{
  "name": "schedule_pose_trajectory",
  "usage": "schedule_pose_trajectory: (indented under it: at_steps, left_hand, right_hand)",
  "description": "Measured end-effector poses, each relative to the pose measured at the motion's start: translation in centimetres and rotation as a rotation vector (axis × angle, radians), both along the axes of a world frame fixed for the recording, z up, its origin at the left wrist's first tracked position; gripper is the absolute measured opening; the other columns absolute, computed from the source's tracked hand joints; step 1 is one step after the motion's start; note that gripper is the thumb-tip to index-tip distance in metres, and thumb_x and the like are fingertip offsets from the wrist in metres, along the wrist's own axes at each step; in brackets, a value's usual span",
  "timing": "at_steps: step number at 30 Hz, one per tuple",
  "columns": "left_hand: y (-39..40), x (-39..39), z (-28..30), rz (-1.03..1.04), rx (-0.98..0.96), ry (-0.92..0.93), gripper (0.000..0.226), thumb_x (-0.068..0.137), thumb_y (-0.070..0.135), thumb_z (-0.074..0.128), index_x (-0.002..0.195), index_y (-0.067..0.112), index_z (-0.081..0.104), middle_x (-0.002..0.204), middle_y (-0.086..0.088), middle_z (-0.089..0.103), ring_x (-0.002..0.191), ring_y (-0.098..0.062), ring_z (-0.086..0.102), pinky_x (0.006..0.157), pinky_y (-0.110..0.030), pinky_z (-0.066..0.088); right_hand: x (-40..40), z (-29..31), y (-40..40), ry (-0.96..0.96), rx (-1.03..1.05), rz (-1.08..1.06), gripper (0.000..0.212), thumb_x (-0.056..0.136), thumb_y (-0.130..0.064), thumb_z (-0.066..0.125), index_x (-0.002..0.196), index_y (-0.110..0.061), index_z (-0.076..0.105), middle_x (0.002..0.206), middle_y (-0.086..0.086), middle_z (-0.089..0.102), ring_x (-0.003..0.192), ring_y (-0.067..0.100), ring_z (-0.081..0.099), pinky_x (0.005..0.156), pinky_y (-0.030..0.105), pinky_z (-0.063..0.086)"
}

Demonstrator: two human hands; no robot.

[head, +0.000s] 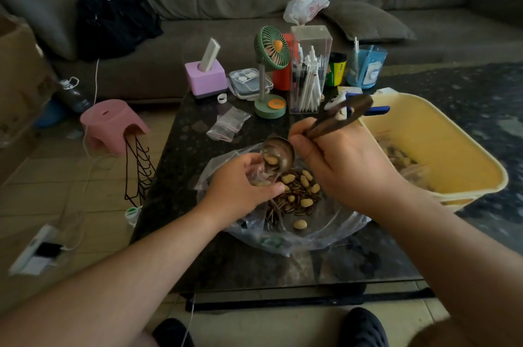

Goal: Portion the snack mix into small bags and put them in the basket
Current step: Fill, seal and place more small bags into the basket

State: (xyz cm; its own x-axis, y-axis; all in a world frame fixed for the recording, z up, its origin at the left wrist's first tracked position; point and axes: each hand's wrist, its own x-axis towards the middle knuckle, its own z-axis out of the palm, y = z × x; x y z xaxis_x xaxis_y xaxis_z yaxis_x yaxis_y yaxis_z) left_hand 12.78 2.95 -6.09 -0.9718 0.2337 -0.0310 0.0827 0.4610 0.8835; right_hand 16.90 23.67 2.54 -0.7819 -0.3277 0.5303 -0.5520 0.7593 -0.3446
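Note:
The snack mix (297, 195), sunflower seeds and peanuts, lies in a big clear plastic bag (319, 236) spread open on the dark table. My left hand (240, 188) holds a small clear bag (256, 174) open above the mix. My right hand (342, 165) grips the dark handle of a metal spoon (278, 155), tipped so that peanuts slide from it into the small bag. The yellow basket (441, 134) stands at the right, with several filled small bags (402, 161) inside.
Spare empty zip bags (227, 126) lie behind the mix. A green desk fan (270, 69), a clear pen box (308, 72), a purple tissue box (205, 77) and cups crowd the table's far end. A pink stool (111, 124) stands on the floor at left.

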Motion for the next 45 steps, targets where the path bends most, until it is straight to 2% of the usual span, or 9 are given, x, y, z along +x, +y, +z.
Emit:
schedule_pose_trajectory:
  at_steps: [6,10,14,21,23,28,36,40,45]
  left_hand:
    - [-0.1,0.0,-0.1,0.005,0.091,-0.008,0.055,0.077,0.031,0.094,0.126,0.034,0.069,0.116,0.021,0.077,0.112,0.004,0.069,0.107,-0.037,0.055]
    - [-0.2,0.1,-0.1,0.021,0.126,-0.024,0.053,0.078,0.028,0.094,0.126,0.03,0.07,0.113,0.019,0.078,0.11,0.0,0.072,0.106,-0.043,0.057]
    - [0.0,0.6,1.0,0.086,0.219,0.062,0.055,0.08,0.022,0.092,0.128,0.027,0.067,0.115,0.017,0.078,0.106,-0.004,0.074,0.097,-0.038,0.061]
    - [-0.3,0.3,1.1,0.182,0.349,0.008,0.049,0.083,0.018,0.089,0.127,0.021,0.068,0.113,0.011,0.08,0.106,-0.005,0.075,0.091,-0.025,0.061]
    - [-0.5,-0.3,1.3,0.147,0.33,-0.089,0.042,0.085,0.017,0.087,0.124,0.022,0.07,0.109,0.011,0.081,0.103,-0.007,0.076,0.086,-0.024,0.062]
    - [-1.4,-0.7,0.8,-0.03,0.133,-0.399,0.052,0.074,0.025,0.091,0.122,0.02,0.071,0.114,0.002,0.079,0.112,-0.012,0.073,0.102,-0.033,0.056]
    - [-1.6,-0.6,0.3,0.121,-0.052,-0.222,0.05,0.079,0.03,0.093,0.121,0.022,0.068,0.102,0.013,0.073,0.096,0.001,0.069,0.075,-0.014,0.049]
    - [-1.0,-0.1,0.1,0.139,0.027,-0.044,0.065,0.08,0.039,0.092,0.138,0.029,0.065,0.119,0.014,0.075,0.111,0.001,0.07,0.095,-0.025,0.057]
    - [-1.3,-0.6,-0.2,0.121,0.038,-0.082,0.076,0.08,0.043,0.091,0.146,0.028,0.058,0.133,0.007,0.072,0.119,-0.004,0.068,0.107,-0.038,0.056]
  right_hand:
    - [0.1,0.0,0.1,0.068,0.008,0.016,0.017,0.107,-0.019,0.05,0.106,-0.014,0.067,0.082,-0.011,0.055,0.073,0.003,0.044,0.064,0.011,0.035]
    - [-0.1,0.0,0.4,0.071,-0.046,-0.003,0.016,0.107,-0.018,0.052,0.106,-0.015,0.068,0.078,-0.022,0.05,0.068,0.002,0.047,0.063,0.013,0.037]
    - [0.1,0.3,0.9,0.047,-0.177,-0.164,0.025,0.109,-0.028,0.048,0.102,-0.015,0.068,0.075,-0.014,0.061,0.069,0.008,0.06,0.065,0.031,0.05]
    - [0.0,-1.0,1.0,-0.438,-0.035,-0.301,0.033,0.108,-0.043,0.048,0.083,-0.025,0.06,0.072,-0.007,0.064,0.065,0.002,0.06,0.055,0.014,0.041]
    - [0.1,-1.6,0.8,-0.538,-0.04,-0.264,0.031,0.108,-0.043,0.048,0.087,-0.026,0.062,0.075,-0.006,0.067,0.066,0.006,0.064,0.061,0.019,0.051]
    - [0.2,-2.2,0.9,-0.588,-0.058,-0.241,0.026,0.107,-0.044,0.05,0.094,-0.027,0.065,0.079,-0.005,0.069,0.069,0.006,0.067,0.073,0.032,0.059]
    - [0.3,-2.5,0.8,-0.648,-0.139,-0.217,0.026,0.106,-0.042,0.053,0.09,-0.026,0.065,0.072,-0.003,0.074,0.059,0.002,0.069,0.064,0.023,0.057]
    - [0.5,-3.0,0.0,-0.697,-0.234,-0.177,0.022,0.107,-0.038,0.054,0.09,-0.028,0.064,0.073,0.0,0.076,0.059,0.009,0.072,0.062,0.024,0.059]
    - [0.1,-3.7,-0.3,-0.726,-0.305,-0.193,0.021,0.107,-0.035,0.056,0.092,-0.023,0.064,0.072,0.001,0.076,0.06,0.013,0.073,0.063,0.026,0.061]
